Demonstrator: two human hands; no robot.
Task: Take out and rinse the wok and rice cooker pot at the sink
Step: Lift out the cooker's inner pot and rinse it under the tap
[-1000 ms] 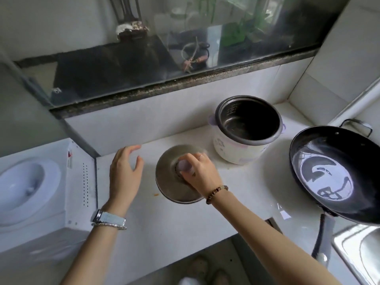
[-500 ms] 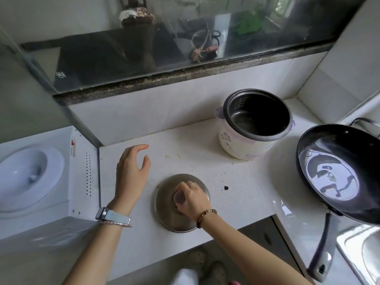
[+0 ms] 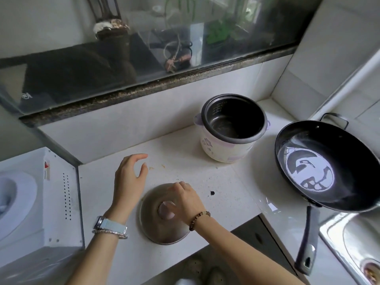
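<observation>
At 9 o'clock stood one white box machine [image 3: 61, 202] with one round white dish [image 3: 14, 198] on top; next to it began the white counter [image 3: 230, 182].

Two hands were over the counter. The left hand [image 3: 129, 177] was at about 10 o'clock from the lid, with its fingers loose and a little bent, holding nothing; one watch [image 3: 111, 225] was on its wrist.

One round metal lid [image 3: 164, 231] lay flat near the counter's front edge, with one knob [image 3: 166, 210] in its middle. The right hand [image 3: 183, 200] lay on top of the lid, with its fingers bent over the far side; the knob showed just beside the thumb, and I could not tell if the hand was gripping it. One bead bracelet [image 3: 199, 218] was on that wrist; one small dark spot [image 3: 212, 193] sat on the counter at 3 o'clock from the hand.

At 1 o'clock from the lid stood one rice cooker [image 3: 222, 151], open on top; one dark pot [image 3: 232, 124] sat inside it.

At 4 o'clock from the cooker was one black wok [image 3: 327, 165], well apart from both hands; its one long handle [image 3: 308, 239] pointed to 6 o'clock and its one small loop handle [image 3: 335, 118] to 12.

One metal sink [image 3: 333, 229] was at 5 o'clock, just beside the long handle.
</observation>
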